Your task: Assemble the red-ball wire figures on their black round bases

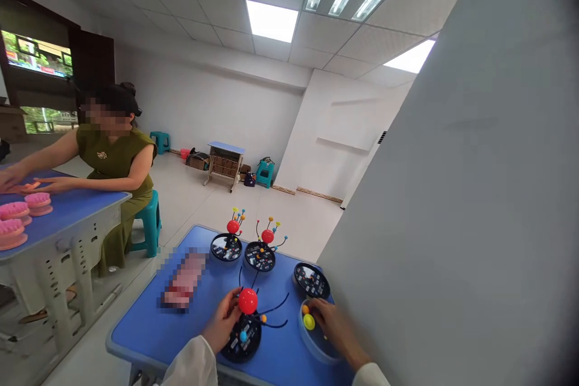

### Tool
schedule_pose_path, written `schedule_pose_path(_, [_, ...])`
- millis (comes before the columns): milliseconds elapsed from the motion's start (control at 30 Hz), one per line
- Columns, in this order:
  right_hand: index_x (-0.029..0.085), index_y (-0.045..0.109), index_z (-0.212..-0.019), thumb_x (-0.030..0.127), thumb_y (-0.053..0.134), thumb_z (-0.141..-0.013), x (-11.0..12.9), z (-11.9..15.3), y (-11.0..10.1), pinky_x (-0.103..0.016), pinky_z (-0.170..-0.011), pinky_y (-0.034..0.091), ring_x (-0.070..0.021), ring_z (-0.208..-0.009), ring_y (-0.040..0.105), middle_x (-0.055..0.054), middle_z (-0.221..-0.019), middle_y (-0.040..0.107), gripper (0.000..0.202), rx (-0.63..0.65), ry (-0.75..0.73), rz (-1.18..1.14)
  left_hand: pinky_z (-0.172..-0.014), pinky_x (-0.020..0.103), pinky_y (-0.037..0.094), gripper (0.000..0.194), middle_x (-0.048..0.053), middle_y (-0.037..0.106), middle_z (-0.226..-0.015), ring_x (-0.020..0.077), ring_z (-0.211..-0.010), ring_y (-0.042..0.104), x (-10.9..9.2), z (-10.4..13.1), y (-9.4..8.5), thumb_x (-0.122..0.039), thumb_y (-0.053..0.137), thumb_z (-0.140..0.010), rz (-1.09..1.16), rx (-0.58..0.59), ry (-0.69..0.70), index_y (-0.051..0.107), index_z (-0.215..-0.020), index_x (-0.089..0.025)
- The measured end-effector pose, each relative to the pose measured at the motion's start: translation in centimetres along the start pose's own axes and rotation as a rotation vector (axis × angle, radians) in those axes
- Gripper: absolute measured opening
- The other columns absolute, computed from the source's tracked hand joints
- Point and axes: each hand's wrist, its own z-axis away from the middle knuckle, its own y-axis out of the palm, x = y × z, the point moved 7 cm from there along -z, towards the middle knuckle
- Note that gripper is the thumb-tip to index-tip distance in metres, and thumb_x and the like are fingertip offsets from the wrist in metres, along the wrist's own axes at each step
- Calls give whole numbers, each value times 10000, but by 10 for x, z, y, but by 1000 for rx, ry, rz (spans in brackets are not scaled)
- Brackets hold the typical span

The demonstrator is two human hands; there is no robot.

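Observation:
My left hand (pixel 226 321) is closed at the side of a model with a red ball (pixel 248 301), fingers pressed near the ball. Its round black base (pixel 242 344) rests on the blue table, and bare black arms stick out; an orange ball and a blue ball sit low on it. My right hand (pixel 332 322) reaches into a clear round container (pixel 312 344), fingertips among small balls, including an orange one (pixel 305 309) and a yellow-green one (pixel 309 321). What those fingertips hold, if anything, is hidden.
Two models with red balls (pixel 233 227) (pixel 268 236) stand at the table's back, with a round black base (pixel 312 281) to their right. A blurred pink object (pixel 185 280) lies left. A grey wall (pixel 452 193) borders the right. A person sits at another table (pixel 81 211).

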Motion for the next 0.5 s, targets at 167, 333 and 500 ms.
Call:
schedule_pose_path(167, [264, 720, -745, 253, 497, -801, 7, 1, -3, -335, -705, 530, -265, -811, 717, -55, -890, 777, 230, -34, -23, -22, -562, 294, 449, 769, 63, 744, -893, 162, -617, 589, 8, 0, 6, -790, 654, -629, -19, 38, -6, 689, -1104, -186])
schedule_pose_path(333, [273, 752, -771, 334, 506, -821, 8, 12, -23, -378, -760, 556, -287, -787, 726, -75, -888, 780, 258, -193, 11, -176, -491, 267, 389, 707, -14, 636, -670, 102, -457, 478, 19, 4, 8, -764, 647, -666, -53, 74, -36, 707, -1061, -181])
schedule_pose_path(500, [268, 762, -815, 457, 583, -793, 15, 39, -39, -382, -805, 590, -304, -841, 730, -90, -929, 778, 260, -405, 61, -428, -521, 262, 401, 598, -36, 579, -596, 136, -521, 539, 11, 3, 8, -696, 623, -734, -96, 104, -29, 718, -1026, -183])
